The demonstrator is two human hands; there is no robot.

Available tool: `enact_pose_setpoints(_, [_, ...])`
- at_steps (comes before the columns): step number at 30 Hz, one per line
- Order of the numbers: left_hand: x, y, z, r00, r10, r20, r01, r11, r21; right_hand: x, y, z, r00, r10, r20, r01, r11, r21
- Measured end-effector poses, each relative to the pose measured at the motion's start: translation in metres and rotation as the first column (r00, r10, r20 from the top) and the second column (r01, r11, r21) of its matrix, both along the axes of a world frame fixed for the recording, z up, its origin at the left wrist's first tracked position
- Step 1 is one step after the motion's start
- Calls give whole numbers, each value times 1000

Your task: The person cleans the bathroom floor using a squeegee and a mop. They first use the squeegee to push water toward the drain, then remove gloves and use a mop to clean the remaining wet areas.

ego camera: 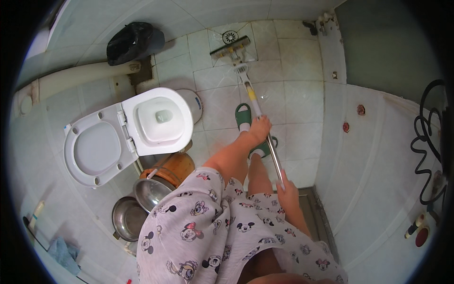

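Note:
My left hand (260, 128) is wrapped around the middle of a long-handled floor mop (252, 96) with a metal pole and a white and yellow lower section. Closer to my body, my right hand (288, 191) grips the pole's upper end. The wide, dark-edged mop head (230, 48) rests on the tiled floor (260, 72), just beside a round floor drain (230, 37). Below the pole are my feet in green slippers (243, 115). My printed clothing covers the lower part of the view.
To the left stands a white toilet (184, 122) with its lid raised. Behind it are a wooden bucket (181, 167) and metal basins (129, 218). A bin with a black bag (129, 42) stands by the far wall. A black coiled hose (420, 152) hangs at right.

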State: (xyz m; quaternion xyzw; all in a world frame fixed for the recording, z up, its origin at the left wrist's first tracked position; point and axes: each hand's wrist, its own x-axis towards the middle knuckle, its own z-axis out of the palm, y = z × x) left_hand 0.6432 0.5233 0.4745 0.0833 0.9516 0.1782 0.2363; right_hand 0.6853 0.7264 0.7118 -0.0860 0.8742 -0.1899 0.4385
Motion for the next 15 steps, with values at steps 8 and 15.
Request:
enact_pose_setpoints(8, [60, 92, 28, 999, 33, 18, -36, 979, 202, 28, 64, 57, 999, 29, 19, -31, 997, 68])
enact_pose_setpoints(15, [-20, 6, 44, 961, 248, -120, -224, 957, 186, -65, 22, 29, 981, 175, -79, -182, 978, -100])
